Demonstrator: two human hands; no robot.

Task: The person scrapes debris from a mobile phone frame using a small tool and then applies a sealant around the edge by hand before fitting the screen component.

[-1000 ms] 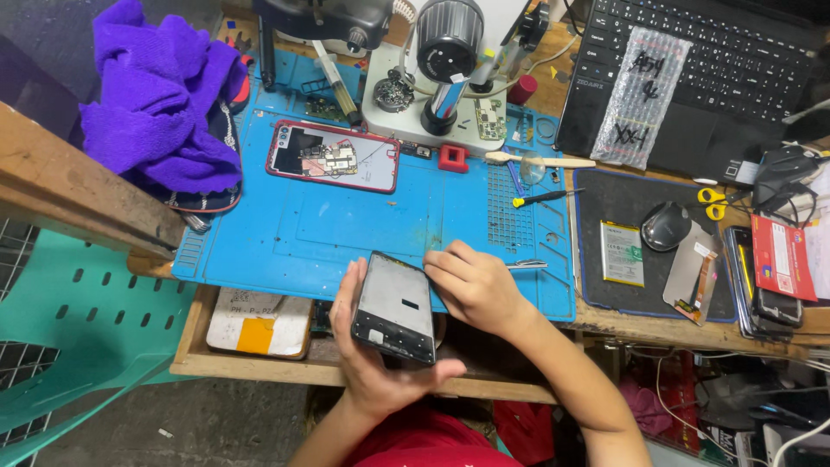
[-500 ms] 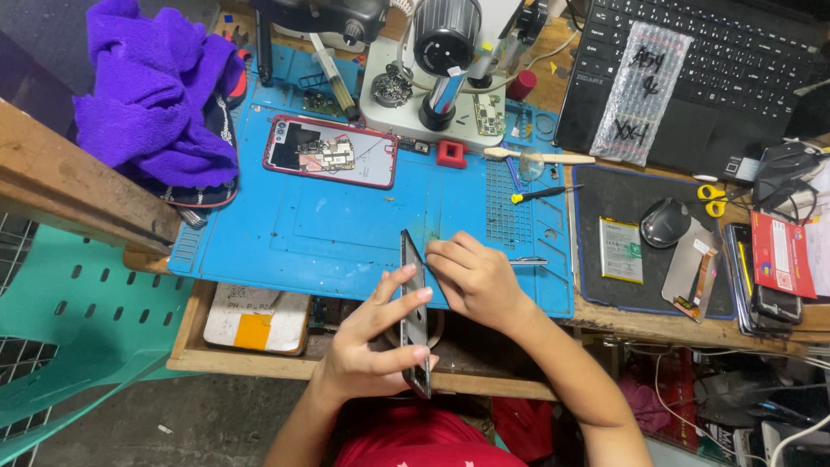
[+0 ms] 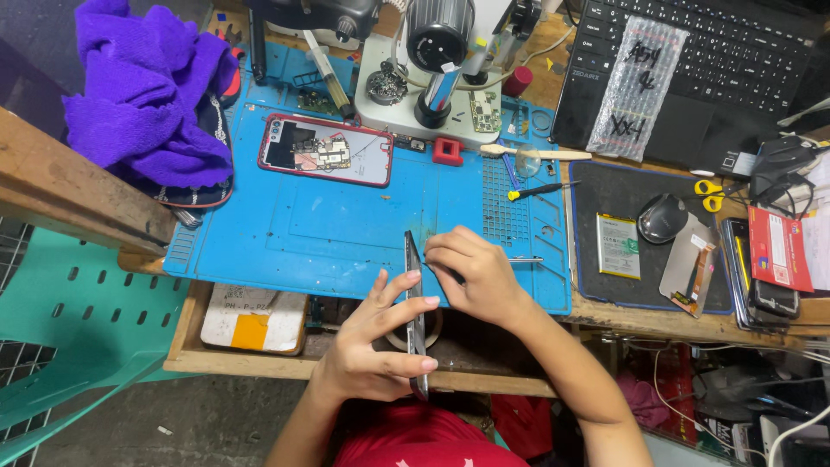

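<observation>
Phone panel, dark and slim, is standing on edge at the six o'clock rim of the blue work mat, just over the open drawer. The left hand is cradling it from nine o'clock, fingers spread along its flat side with the tips curling over the near edge. The right hand is closing in from three o'clock, fingers bunched together and pinching a thin metal tool whose tip is meeting the panel's upper edge; whether the tip is already inside the seam is too small to tell.

As a judgement, the work is looking roughly midway. An opened red-framed phone, its boards exposed, is lying at eleven o'clock on the mat, so the stripping seems done. A loose battery and another flat part are waiting at three o'clock on the dark pad, and a yellow-handled screwdriver is lying at one o'clock, so refitting appears to be left. The microscope base is sitting at twelve o'clock, the purple cloth at ten.
</observation>
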